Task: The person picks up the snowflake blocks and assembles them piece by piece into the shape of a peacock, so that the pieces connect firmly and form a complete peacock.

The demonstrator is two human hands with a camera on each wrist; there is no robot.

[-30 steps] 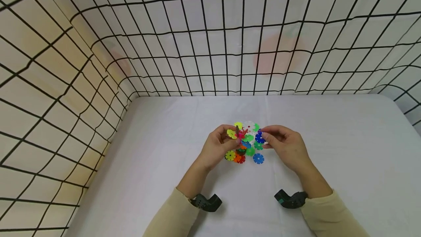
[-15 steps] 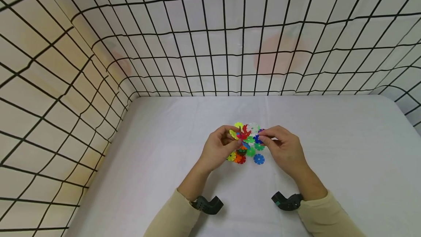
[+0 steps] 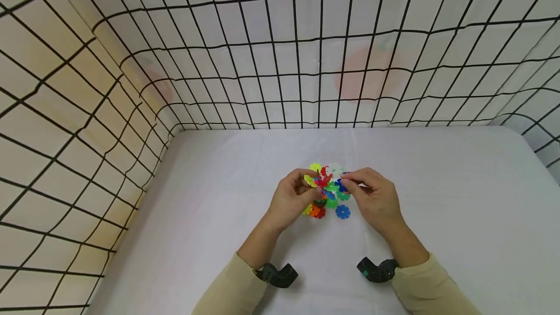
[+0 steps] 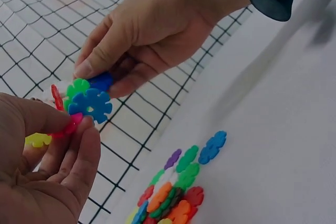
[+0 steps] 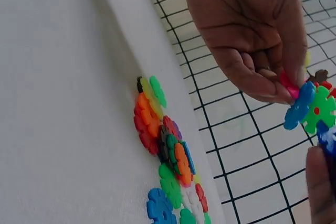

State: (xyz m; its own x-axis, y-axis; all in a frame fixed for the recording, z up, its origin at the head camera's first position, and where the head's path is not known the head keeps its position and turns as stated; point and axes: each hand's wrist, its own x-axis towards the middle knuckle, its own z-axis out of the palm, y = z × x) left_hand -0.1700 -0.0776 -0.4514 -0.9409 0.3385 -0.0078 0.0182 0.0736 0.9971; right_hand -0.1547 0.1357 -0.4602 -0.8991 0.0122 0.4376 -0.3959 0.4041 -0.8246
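Left hand (image 3: 286,201): thumb and fingers pinching a pink slotted flower disc (image 4: 73,124), part of a small joined cluster held above the table. Right hand (image 3: 378,201): thumb and fingers pinching a dark blue disc (image 4: 101,81) at the cluster's green disc (image 5: 324,100); can't tell if the slots are engaged. Also in the cluster: a lighter blue disc (image 4: 81,103), a red disc (image 4: 57,97), a yellow disc (image 4: 38,140), a brown disc (image 5: 320,76). Below the hands, a mixed-colour disc pile (image 5: 147,111) on a white cloth (image 3: 459,183), pieces overlapping; one loose blue disc (image 3: 340,212) at its near right edge. Black camera on each wrist: left camera (image 3: 280,275), right camera (image 3: 377,270). Beige sleeves (image 3: 232,288). Black grid (image 3: 321,39) behind the table, also along its left side.
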